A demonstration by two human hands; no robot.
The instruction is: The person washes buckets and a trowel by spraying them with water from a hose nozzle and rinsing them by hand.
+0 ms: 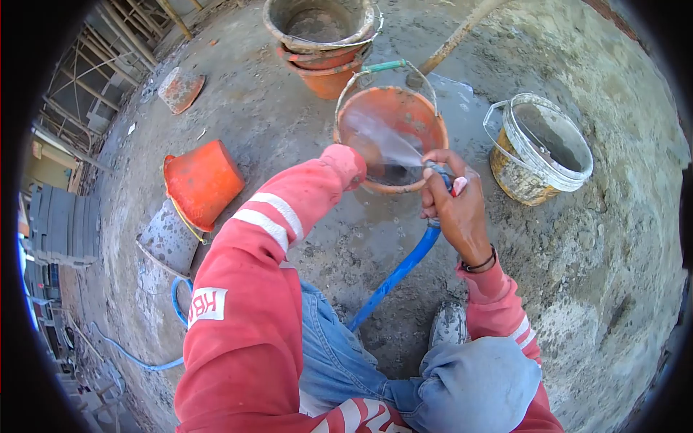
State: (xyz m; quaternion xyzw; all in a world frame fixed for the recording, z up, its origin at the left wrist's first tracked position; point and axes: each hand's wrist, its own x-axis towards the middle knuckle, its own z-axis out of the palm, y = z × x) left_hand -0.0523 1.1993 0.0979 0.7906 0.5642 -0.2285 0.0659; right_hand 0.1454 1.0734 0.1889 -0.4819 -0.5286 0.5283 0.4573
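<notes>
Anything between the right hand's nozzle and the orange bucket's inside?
Nothing visible: the nozzle in the right hand is by the near rim of the orange bucket, and its spray enters unobstructed. The left sleeve overlaps the left rim.

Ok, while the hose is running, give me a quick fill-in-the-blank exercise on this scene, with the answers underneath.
1. The blue hose is held in the person's ____ hand.
2. Water sprays from it into a bucket coloured ____.
3. That bucket's grip is coloured ____.
4. Two ____ stripes cross the left sleeve.

Missing words: right; orange; green; white.
</notes>
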